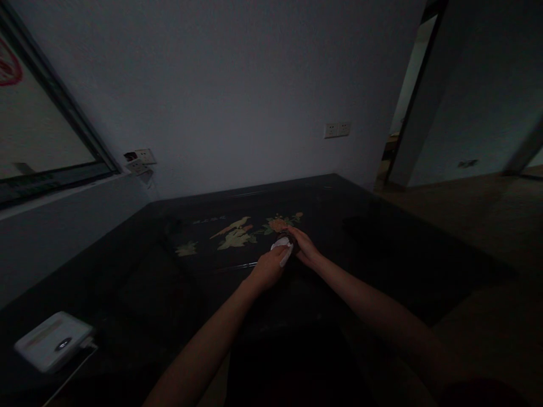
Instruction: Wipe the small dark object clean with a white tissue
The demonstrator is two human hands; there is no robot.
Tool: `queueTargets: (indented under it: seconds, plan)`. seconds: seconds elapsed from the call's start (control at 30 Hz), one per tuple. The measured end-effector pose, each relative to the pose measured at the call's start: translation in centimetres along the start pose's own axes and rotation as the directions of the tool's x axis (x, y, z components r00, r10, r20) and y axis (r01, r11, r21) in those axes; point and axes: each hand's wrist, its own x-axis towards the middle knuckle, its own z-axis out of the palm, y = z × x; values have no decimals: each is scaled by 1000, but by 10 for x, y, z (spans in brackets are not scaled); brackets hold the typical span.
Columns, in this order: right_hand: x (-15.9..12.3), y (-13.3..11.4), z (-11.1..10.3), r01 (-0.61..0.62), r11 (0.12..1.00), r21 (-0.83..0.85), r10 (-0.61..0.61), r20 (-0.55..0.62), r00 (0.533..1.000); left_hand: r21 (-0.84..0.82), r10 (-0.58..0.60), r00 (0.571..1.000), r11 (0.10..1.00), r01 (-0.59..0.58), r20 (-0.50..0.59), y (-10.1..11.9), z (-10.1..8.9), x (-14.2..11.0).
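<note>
My left hand (270, 268) is closed on a crumpled white tissue or cloth (280, 243). The white piece is pressed against a small, dark, rounded object (291, 236) whose kind I cannot make out in the dim light. My right hand (306, 247) is wrapped round the right side of that dark object. Both hands meet over a dark glossy table (237, 294), close to a flower picture (278, 225) on its surface. The fingertips and the underside of the dark object are partly hidden.
A white box-shaped device (55, 342) with a white cable (72, 376) stands at the table's lower left. Wall sockets (337, 130) are behind the table, with a plugged-in adapter (138, 165) at the left. A window (46, 113) and a doorway (411, 85) flank the wall.
</note>
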Motion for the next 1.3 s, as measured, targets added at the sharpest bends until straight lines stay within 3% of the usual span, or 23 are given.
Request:
queueTargets:
  seconds: [0.2,0.4,0.63,0.77,0.87,1.0,1.13,1.3]
  plan:
    - [0,-2,0,13,1000,-20,-13,9,1000,305,65,993,952,-32,-97,5,-5,2]
    - [-2,-2,0,11,1000,-28,-11,14,1000,351,64,994,936,-29,-89,3,-4,1]
    - [-3,-4,1,16,999,-32,-17,-3,1000,163,5,1000,987,-10,28,7,-8,-1]
    - [-4,-5,1,-11,999,-44,11,14,1000,-112,25,998,993,-30,-49,0,4,0]
    - [-4,-4,1,-23,999,-45,24,10,1000,-372,15,991,926,-63,-129,-4,12,2]
    - [-4,-4,1,-25,999,-38,25,-7,1000,-598,-104,988,801,17,-110,-1,13,4]
    - [-3,-4,0,-31,999,-36,31,6,1000,-564,-88,990,826,11,-110,2,11,3]
    - [-1,-4,0,-37,999,-15,37,6,999,-268,30,996,962,-53,-88,-3,12,1]
